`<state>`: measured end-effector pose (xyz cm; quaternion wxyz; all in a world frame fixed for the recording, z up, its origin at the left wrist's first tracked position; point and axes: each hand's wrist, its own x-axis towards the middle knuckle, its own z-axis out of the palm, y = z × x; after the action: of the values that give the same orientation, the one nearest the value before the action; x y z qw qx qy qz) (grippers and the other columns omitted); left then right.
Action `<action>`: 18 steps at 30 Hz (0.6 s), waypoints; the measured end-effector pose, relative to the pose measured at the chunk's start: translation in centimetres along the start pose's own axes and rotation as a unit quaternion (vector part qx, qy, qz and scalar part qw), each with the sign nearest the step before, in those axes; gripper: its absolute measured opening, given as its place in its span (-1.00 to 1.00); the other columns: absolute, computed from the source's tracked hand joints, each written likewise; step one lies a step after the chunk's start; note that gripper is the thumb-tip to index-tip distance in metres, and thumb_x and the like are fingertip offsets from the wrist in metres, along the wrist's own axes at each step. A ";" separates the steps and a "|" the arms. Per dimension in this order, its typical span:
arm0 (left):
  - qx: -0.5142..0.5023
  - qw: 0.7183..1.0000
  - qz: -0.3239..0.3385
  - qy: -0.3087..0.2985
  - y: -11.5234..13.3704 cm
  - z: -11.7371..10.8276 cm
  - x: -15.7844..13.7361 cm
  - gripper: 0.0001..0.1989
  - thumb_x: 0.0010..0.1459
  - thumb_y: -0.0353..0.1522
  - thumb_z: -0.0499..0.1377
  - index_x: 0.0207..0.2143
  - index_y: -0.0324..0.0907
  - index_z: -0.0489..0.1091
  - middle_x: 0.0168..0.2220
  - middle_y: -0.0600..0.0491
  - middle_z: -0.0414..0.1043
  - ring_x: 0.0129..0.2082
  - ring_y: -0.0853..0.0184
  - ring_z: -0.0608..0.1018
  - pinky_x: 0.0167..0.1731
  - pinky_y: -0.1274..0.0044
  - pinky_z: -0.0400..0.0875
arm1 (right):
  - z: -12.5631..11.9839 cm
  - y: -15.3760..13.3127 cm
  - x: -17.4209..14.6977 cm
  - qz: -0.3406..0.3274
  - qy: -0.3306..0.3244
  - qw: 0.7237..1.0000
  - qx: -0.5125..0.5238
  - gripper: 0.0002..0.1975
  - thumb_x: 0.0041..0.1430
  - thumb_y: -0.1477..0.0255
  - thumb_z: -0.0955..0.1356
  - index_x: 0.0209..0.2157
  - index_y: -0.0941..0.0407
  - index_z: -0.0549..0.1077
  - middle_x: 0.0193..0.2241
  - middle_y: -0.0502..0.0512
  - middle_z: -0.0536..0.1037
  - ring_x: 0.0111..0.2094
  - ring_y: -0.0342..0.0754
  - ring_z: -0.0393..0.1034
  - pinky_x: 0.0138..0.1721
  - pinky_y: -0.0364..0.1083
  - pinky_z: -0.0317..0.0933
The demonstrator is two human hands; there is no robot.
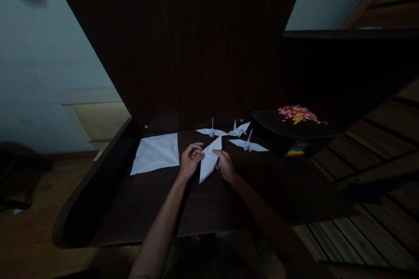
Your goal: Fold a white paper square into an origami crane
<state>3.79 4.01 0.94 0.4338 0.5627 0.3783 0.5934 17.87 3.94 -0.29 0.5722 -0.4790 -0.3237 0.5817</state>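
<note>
A folded white origami paper (210, 161), shaped like a long narrow diamond with layered flaps, is held above the dark desk. My right hand (225, 165) grips its right edge, thumb on top and fingers underneath. On the left edge, my left hand (192, 157) has its thumb and a finger closed at the paper's side, with the other fingers curled loosely. Just beyond stand three white paper cranes: one at the left (212, 132), one at the back right (239, 129) and one nearer on the right (248, 145). A creased white sheet (156, 153) lies flat left of my hands.
A raised side panel (81, 196) bounds the dark desk (131, 218) on the left, and a tall back panel (183, 52) rises behind. On a rounded shelf (265, 120) at right lies a pile of small pink and yellow pieces (297, 114). Wooden slats (369, 235) stand farther right.
</note>
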 end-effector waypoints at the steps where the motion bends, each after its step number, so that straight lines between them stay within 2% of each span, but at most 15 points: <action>1: -0.029 0.999 -0.034 -0.017 0.1 -0.1 0.0 -0.87 -0.11 -0.40 0.27 -0.42 -0.22 0.43 -0.04 -0.08 0.45 -0.27 0.32 0.52 -0.29 0.51 0.39 | 0.0 0.0 0.0 0.002 -0.001 1.000 0.001 -0.76 -0.22 0.26 0.40 -0.62 0.13 0.34 -0.77 -0.13 0.27 -0.76 -0.26 0.07 -0.79 -0.24 -0.15; 3: -0.091 0.987 -0.117 -0.058 0.5 -0.4 0.1 -0.85 -0.17 -0.46 0.27 -0.43 -0.22 0.49 -0.04 -0.07 0.47 -0.20 0.26 0.53 -0.24 0.49 0.37 | 0.0 -0.1 0.0 0.005 -0.006 1.000 0.004 -0.79 -0.25 0.29 0.38 -0.62 0.13 0.34 -0.77 -0.14 0.25 -0.75 -0.26 0.05 -0.78 -0.24 -0.17; 6: -0.130 0.968 -0.189 -0.097 0.9 -0.5 0.0 -0.74 -0.22 -0.48 0.25 -0.36 -0.22 0.57 -0.26 -0.05 0.56 -0.29 0.25 0.54 -0.26 0.48 0.37 | -0.2 -0.3 0.0 0.012 -0.017 1.000 0.009 -0.82 -0.28 0.32 0.37 -0.65 0.13 0.33 -0.78 -0.13 0.24 -0.74 -0.25 0.06 -0.76 -0.24 -0.16; 8: -0.131 0.967 -0.196 -0.100 0.9 -0.4 0.0 -0.69 -0.24 -0.48 0.26 -0.33 -0.23 0.59 -0.35 -0.04 0.57 -0.34 0.25 0.55 -0.28 0.47 0.37 | -0.5 -0.4 0.1 0.021 -0.026 0.999 0.012 -0.84 -0.32 0.35 0.36 -0.68 0.13 0.31 -0.78 -0.13 0.23 -0.74 -0.25 0.05 -0.75 -0.23 -0.18; 11: -0.128 0.968 -0.196 -0.094 0.8 -0.3 0.0 -0.65 -0.26 -0.47 0.27 -0.30 -0.23 0.59 -0.36 -0.05 0.58 -0.35 0.25 0.55 -0.27 0.46 0.37 | -0.8 -0.6 0.4 0.036 -0.040 0.998 0.015 -0.88 -0.34 0.39 0.33 -0.71 0.13 0.30 -0.79 -0.12 0.23 -0.75 -0.25 0.01 -0.75 -0.22 -0.22; 14: -0.113 0.972 -0.187 -0.087 0.5 -0.2 0.1 -0.66 -0.25 -0.46 0.26 -0.30 -0.23 0.60 -0.38 -0.03 0.58 -0.36 0.26 0.54 -0.25 0.46 0.36 | -1.0 -0.7 0.6 0.041 -0.051 0.998 0.022 -0.90 -0.31 0.41 0.31 -0.72 0.13 0.29 -0.77 -0.08 0.28 -0.73 -0.22 0.05 -0.71 -0.21 -0.14; 18: -0.081 0.982 -0.154 -0.073 0.2 -0.3 0.1 -0.66 -0.23 -0.46 0.25 -0.30 -0.17 0.60 -0.25 0.00 0.58 -0.25 0.24 0.53 -0.18 0.45 0.35 | -1.0 -0.9 0.7 0.050 -0.070 0.996 0.018 -0.88 -0.22 0.37 0.31 -0.66 0.14 0.34 -0.74 -0.03 0.34 -0.68 -0.18 0.13 -0.67 -0.18 -0.06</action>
<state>3.49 4.01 1.11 0.5903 0.5024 0.3791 0.5055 19.22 4.57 0.04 0.5267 -0.4424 -0.3282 0.6474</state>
